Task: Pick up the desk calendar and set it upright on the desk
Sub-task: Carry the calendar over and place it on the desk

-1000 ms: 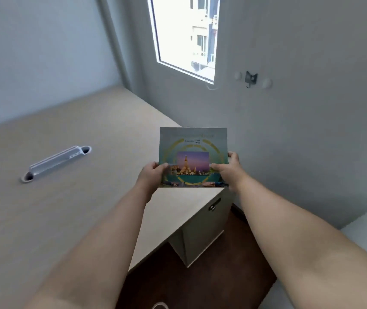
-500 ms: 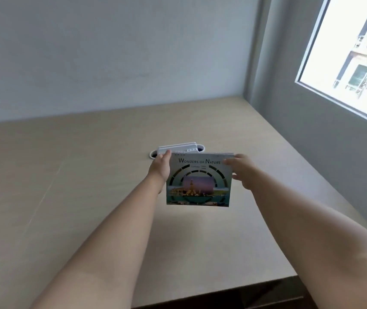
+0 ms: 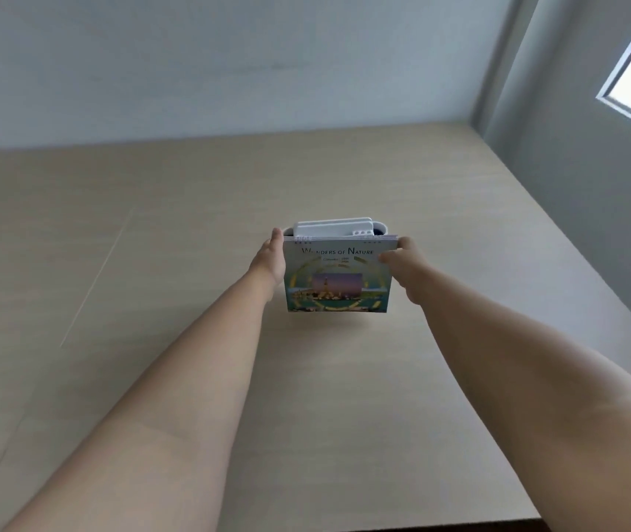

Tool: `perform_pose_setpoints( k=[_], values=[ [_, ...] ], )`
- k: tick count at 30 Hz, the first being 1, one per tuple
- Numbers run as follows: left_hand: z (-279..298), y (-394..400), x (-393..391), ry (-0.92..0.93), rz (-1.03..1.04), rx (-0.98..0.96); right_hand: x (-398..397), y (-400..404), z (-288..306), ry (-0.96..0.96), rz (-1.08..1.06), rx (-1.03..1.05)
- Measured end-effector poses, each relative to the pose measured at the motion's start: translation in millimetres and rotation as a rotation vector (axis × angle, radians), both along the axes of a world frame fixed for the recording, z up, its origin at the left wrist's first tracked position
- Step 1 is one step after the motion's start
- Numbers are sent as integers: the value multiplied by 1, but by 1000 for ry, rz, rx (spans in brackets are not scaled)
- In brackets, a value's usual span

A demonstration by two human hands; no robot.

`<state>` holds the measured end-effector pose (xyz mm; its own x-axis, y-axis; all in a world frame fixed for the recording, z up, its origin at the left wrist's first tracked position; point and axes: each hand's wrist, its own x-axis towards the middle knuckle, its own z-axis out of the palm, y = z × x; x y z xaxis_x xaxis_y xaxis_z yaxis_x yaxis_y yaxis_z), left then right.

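Gripping desk calendar [image 3: 337, 276] top corners: left hand [image 3: 270, 259], right hand [image 3: 402, 268].

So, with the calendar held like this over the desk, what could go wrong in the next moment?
1. The desk calendar is gripped only at its top corners by the left hand and right hand; if its base is not spread, it may fall flat when released.
2. The white cable grommet sits just behind it on the desk; the back foot might land on it and stand unevenly.
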<state>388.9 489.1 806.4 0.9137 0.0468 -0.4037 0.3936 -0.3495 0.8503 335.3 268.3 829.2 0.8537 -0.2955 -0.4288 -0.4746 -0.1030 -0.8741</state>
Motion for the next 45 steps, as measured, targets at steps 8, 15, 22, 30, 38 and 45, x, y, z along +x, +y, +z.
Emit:
perform_pose_setpoints(
  k=[8, 15, 22, 30, 38, 45],
  values=[
    [-25, -2, -34, 7, -11, 152, -3, -17, -48, 105, 55, 24],
    [-59, -1, -52, 52, -161, 316, -30, -6, -94, 137, 122, 61],
    [-65, -12, -59, 79, -183, 427, -36, 14, -105, 79, 69, 93],
    [-73, -18, -76, -19, -104, 435, -43, 18, -105, 89, 39, 91],
    [-79, 6, -86, -77, 40, 356, -55, 6, -99, 70, 49, 54],
    [-83, 19, -86, -62, 108, 122, -64, -29, -100, 63, 15, -20]
  ],
)
